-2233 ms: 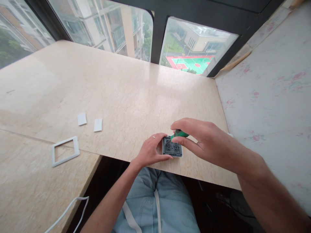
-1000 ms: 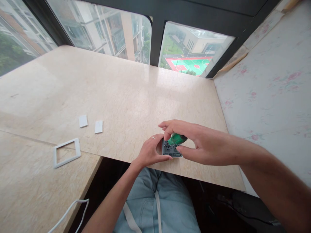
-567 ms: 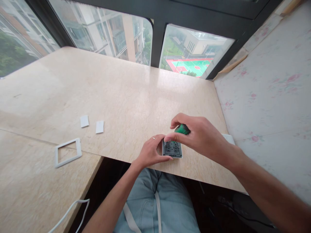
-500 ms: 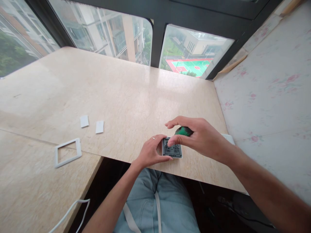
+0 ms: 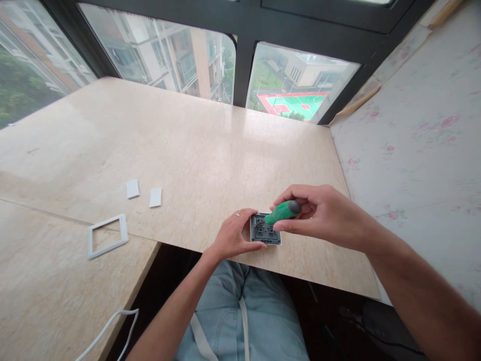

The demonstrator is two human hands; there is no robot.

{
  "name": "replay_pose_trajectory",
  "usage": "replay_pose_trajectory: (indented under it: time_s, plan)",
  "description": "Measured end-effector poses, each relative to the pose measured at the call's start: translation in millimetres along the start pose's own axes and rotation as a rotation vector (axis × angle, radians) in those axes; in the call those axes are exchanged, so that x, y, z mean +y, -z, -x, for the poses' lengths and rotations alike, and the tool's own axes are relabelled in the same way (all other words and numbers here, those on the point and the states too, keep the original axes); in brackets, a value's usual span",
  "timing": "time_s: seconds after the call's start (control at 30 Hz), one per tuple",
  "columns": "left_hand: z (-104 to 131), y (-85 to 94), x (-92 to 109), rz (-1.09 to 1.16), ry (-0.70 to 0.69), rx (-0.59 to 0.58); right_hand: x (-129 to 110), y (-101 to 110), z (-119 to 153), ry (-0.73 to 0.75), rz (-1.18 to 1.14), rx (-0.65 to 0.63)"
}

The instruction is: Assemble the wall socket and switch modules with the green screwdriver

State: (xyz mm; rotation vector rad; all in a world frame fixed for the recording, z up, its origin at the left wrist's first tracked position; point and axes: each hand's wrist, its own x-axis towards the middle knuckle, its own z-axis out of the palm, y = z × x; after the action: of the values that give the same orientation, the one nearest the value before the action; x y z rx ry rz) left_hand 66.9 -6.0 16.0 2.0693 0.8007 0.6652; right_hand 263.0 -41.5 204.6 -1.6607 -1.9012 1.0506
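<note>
A wall switch (image 5: 266, 236) with a grey inner face and white casing rests near the front edge of the stone ledge. My left hand (image 5: 236, 233) grips its left side, thumb at the near edge and fingers at the far edge. Above the switch, my right hand (image 5: 311, 213) holds a screwdriver (image 5: 282, 212) by its green handle with a dark end. The handle tilts, with its tip end toward the left part of the switch. Whether the tip sits in a screw I cannot tell.
Two small white rocker covers (image 5: 155, 197) lie on the ledge (image 5: 195, 150) to the left. Nearer me is a white square frame (image 5: 107, 236). A white cable (image 5: 120, 312) hangs over the lower-left edge. Windows close off the back, a papered wall (image 5: 413, 150) the right.
My right hand has shifted slightly right and its grip has changed, so more of the green handle shows and it leans to the right. The left hand keeps its hold on the switch.
</note>
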Motion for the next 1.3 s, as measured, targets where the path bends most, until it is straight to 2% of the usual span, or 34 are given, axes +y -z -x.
replay_pose_trajectory:
  time_s: [0.13, 0.2, 0.27, 0.37, 0.43, 0.53, 0.67, 0.8, 0.87, 1.03, 1.1, 1.17, 1.3]
  plan:
    - [-1, -0.5, 0, -0.017, -0.015, 0.002, -1, -12, -2, 0.055, 0.463, 0.291]
    - [-1, -1.3, -1, -0.026, -0.019, 0.004, 0, -17, -4, 0.076, 0.503, 0.336]
    - [0, -2.3, -2, -0.038, -0.019, 0.009, 2, -22, -7, 0.133, 0.334, 0.292]
    - [1, -3.8, -4, -0.059, -0.014, 0.018, 7, -30, -11, 0.251, -0.100, 0.158]
    - [1, -4.2, -4, -0.057, -0.012, 0.019, 9, -34, -13, 0.267, -0.283, 0.107]
    - [1, -3.8, -2, -0.043, 0.000, 0.024, 10, -37, -13, 0.215, -0.335, 0.092]
    - [0, -2.5, 0, -0.042, 0.005, 0.013, 12, -31, -9, 0.157, -0.348, 0.016]
    - [0, -2.0, 0, -0.036, -0.003, 0.009, 17, -22, -5, 0.187, -0.369, 0.051]
    - [0, -2.0, -1, -0.036, -0.009, 0.012, 16, -19, -3, 0.191, -0.280, 0.103]
    - [0, -2.4, -1, -0.042, -0.019, 0.012, 12, -19, -3, 0.147, 0.352, 0.443]
    - [0, -2.6, -1, -0.042, -0.016, 0.015, 13, -22, -5, 0.160, 0.470, 0.487]
    - [0, -2.6, -1, -0.043, -0.015, 0.013, 16, -26, -8, 0.224, 0.377, 0.436]
    - [0, -2.5, -1, -0.044, -0.018, 0.005, 14, -27, -9, 0.336, -0.009, 0.216]
